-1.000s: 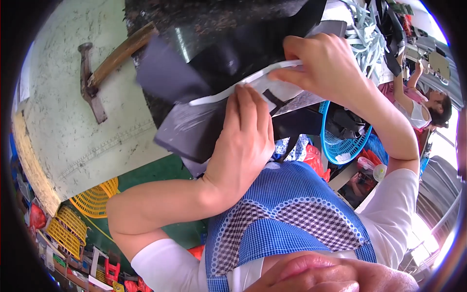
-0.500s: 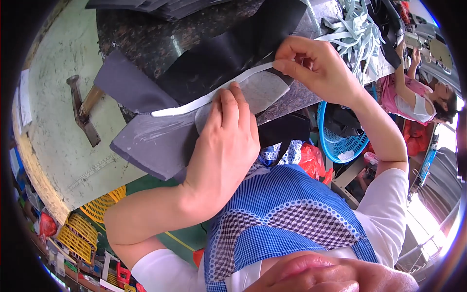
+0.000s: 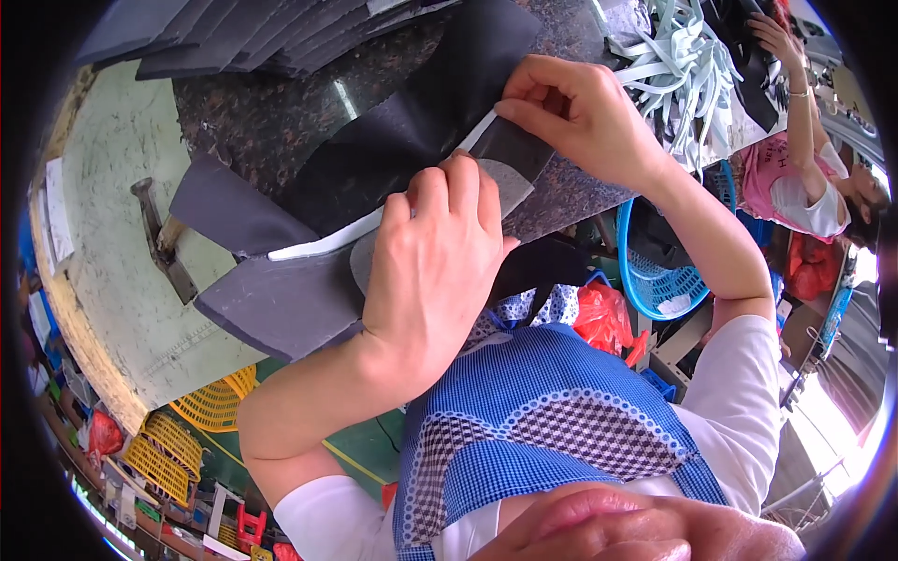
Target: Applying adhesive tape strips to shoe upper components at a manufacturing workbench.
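A narrow white strip [image 3: 327,242] runs along the seam between a black sheet [image 3: 374,150] and a dark grey sheet piece [image 3: 281,301]. My left hand [image 3: 435,257] bends over the strip's middle, its fingers together and pressing down, hiding that stretch. The strip's far right end is pinched between thumb and forefinger of my right hand [image 3: 585,117]. Partly under my left hand lies a light grey rounded piece [image 3: 508,187]. Another dark grey flap [image 3: 229,208] sticks out to the left beyond the strip's left end.
A hammer [image 3: 161,238] lies on the pale board at left. Stacked dark sheets [image 3: 253,37] fill the far left, and a pile of pale strips [image 3: 683,79] the far right. A blue basket [image 3: 655,280] stands below the table's right edge. Another person [image 3: 795,178] works at right.
My left fingers have curled more over the strip. My right hand has shifted slightly left and away from me, still pinching the strip's end. The sheets have moved slightly left in view.
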The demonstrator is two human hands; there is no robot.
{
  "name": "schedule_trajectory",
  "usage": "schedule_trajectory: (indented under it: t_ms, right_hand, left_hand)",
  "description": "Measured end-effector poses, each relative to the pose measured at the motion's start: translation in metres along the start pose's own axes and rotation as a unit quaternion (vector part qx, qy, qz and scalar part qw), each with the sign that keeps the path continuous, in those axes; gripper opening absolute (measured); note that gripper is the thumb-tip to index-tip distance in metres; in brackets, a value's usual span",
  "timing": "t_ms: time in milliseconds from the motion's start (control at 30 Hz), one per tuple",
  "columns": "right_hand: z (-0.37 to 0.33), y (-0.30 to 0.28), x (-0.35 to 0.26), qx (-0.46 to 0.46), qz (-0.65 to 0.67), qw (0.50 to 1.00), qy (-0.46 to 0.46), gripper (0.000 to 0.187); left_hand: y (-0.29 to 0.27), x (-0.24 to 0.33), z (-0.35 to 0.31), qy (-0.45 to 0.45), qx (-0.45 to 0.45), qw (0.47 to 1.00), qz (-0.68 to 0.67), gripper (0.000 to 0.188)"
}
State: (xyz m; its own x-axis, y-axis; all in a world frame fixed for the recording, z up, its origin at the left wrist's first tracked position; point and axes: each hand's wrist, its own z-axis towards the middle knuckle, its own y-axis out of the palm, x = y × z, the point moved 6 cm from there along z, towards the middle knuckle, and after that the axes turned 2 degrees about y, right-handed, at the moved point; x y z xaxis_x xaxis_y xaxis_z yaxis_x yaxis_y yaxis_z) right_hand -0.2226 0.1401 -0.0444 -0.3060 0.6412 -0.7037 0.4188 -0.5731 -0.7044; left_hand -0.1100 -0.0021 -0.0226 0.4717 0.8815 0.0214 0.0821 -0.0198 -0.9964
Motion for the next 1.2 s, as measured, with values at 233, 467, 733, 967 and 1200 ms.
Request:
schedule_trajectory:
  t_ms: [233,467,733,967,1200]
  right_hand:
    - [-0.007,-0.023,-0.009,0.135,-0.131,0.979,-0.072,0.021]
    - [-0.048,0.017,-0.011,0.051,-0.25,0.941,-0.22,0.062]
    - [0.014,-0.022,0.043,-0.188,0.341,0.857,0.337,0.031]
    - [0.037,-0.021,0.028,-0.184,-0.071,0.98,0.031,0.02]
    - [-0.041,0.004,-0.041,-0.023,-0.29,0.822,-0.489,0.043]
  left_hand:
    - [0.001,-0.01,0.021,-0.006,0.006,0.999,-0.05,0.072]
    - [-0.01,-0.083,0.011,-0.177,0.08,0.962,-0.192,0.063]
    - [-0.016,-0.016,-0.027,0.018,0.159,0.983,-0.086,0.007]
    - [0.004,0.035,-0.01,0.068,0.019,0.989,0.133,0.007]
    - [0.01,0.036,-0.02,0.028,0.006,0.985,0.169,0.006]
